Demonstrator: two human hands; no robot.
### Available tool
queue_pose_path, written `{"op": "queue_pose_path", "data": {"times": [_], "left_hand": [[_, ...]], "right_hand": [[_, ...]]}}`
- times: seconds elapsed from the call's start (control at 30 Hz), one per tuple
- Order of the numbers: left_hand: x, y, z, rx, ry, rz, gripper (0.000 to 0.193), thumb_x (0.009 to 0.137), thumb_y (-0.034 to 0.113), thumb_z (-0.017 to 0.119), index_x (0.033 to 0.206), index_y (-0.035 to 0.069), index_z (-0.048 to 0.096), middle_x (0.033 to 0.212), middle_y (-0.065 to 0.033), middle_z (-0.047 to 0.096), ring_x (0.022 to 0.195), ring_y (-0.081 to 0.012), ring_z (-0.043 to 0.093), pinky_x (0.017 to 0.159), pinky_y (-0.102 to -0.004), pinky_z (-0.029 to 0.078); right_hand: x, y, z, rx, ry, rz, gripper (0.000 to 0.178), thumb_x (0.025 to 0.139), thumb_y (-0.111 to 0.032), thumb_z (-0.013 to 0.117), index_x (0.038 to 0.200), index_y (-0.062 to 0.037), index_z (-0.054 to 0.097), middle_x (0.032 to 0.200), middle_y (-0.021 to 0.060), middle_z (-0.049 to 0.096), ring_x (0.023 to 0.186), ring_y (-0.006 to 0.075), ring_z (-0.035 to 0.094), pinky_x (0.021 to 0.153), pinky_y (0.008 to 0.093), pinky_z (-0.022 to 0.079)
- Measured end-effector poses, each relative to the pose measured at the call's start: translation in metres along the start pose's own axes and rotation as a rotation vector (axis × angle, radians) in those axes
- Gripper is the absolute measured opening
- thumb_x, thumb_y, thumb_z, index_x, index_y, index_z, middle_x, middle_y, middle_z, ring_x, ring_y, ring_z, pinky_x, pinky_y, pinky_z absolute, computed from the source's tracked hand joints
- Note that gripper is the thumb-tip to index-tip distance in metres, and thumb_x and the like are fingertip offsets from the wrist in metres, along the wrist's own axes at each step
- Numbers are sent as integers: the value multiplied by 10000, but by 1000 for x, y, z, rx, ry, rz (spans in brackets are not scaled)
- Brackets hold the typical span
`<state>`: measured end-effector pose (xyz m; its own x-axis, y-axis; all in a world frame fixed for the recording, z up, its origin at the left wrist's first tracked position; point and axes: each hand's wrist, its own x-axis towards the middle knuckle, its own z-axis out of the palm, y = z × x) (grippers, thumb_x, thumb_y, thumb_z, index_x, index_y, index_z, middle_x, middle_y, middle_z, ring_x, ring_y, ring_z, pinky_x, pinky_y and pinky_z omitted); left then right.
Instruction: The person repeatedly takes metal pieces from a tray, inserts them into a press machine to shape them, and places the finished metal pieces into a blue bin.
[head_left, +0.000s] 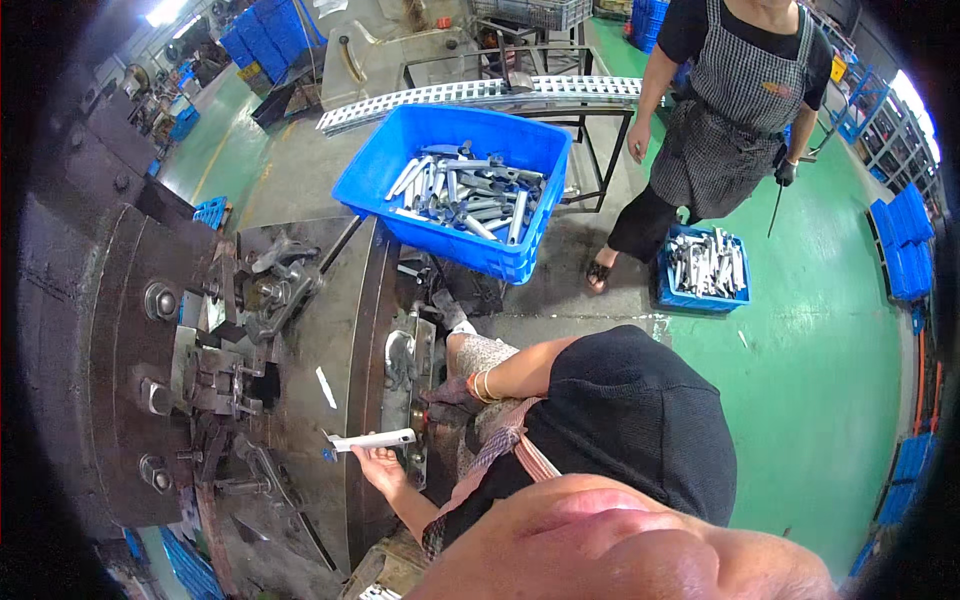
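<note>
My left hand (378,468) is closed on one end of a long silver metal part (375,440), held over the dark steel machine table (320,400). The part has small holes at its right end; a small blue piece (328,454) shows by its left end. My right hand (452,396), in a dark glove, is low at the table's near edge, beside a red button (420,416). Its fingers are too dark to make out. A thin pale strip (326,387) lies on the table beyond the held part.
A large blue bin (375,160) of similar metal parts stands at the table's corner. Clamps and tooling (225,380) fill the machine's side. Another person (725,110) in a checked apron stands beside a smaller blue bin (690,300) of parts on the green floor.
</note>
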<state>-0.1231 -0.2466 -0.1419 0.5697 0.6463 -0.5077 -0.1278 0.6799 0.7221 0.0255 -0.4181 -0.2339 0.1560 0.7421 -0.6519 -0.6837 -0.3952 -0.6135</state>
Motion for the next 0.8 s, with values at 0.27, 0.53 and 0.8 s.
{"op": "queue_pose_path", "data": {"times": [0.27, 0.53, 0.8], "left_hand": [[-19, -3, -22, -39, 111, 30, 527, 874, 457, 436, 1232, 75, 373, 1194, -107, 489, 960, -188, 508, 739, -303, 414], [-25, 8, 17, -60, 17, 123, 354, 874, 386, 484, 970, 47, 525, 821, -30, 586, 579, -65, 431, 482, -210, 347], [-41, 4, 6, -38, 61, 135, 344, 890, 381, 448, 943, 55, 542, 784, -40, 603, 530, -61, 420, 459, -215, 332]], "right_hand": [[44, 27, -18, 31, 42, 102, 340, 851, -407, 509, 865, -85, 620, 784, 41, 621, 679, 156, 593, 586, 307, 481], [-46, -41, 11, 334, -270, 199, 421, 894, -378, 425, 1080, -11, 516, 1031, 102, 592, 845, 203, 600, 775, 328, 490], [-50, -38, 22, 72, -166, 34, 349, 898, -339, 437, 1076, -62, 551, 951, 69, 619, 811, 182, 587, 722, 330, 488]]}}
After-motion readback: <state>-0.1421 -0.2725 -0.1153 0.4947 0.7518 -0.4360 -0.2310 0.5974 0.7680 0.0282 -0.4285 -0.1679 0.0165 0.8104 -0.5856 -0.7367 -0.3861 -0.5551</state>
